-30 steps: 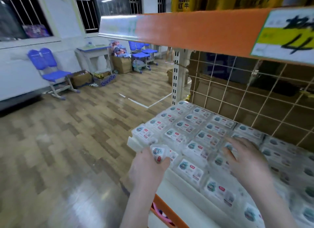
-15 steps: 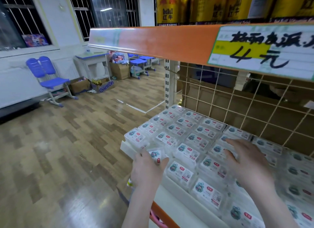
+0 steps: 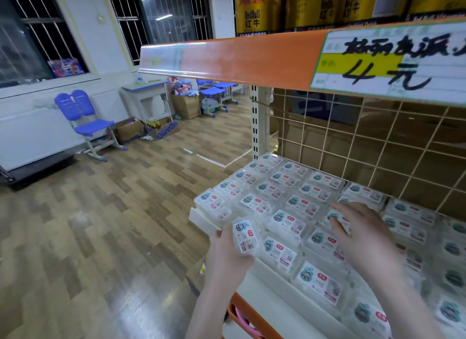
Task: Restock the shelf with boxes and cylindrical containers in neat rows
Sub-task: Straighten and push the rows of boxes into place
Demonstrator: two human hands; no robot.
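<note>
Left hand (image 3: pixel 228 253) holds one clear labelled box (image 3: pixel 245 237) in a closed grip, tilted, at the front left edge of the shelf (image 3: pixel 262 285), just beside the front row. Right hand (image 3: pixel 363 237), grip wide and fingers spread flat, rests on the boxes in rows (image 3: pixel 290 197) covering the shelf. Gold cans (image 3: pixel 252 9) stand on the orange-edged shelf above (image 3: pixel 227 58).

Blue chair (image 3: pixel 84 116) against the white wall, cardboard boxes (image 3: pixel 161 129) on the wood floor (image 3: pixel 100 225), barred windows (image 3: pixel 32 28), small grey desk (image 3: pixel 146 94).
</note>
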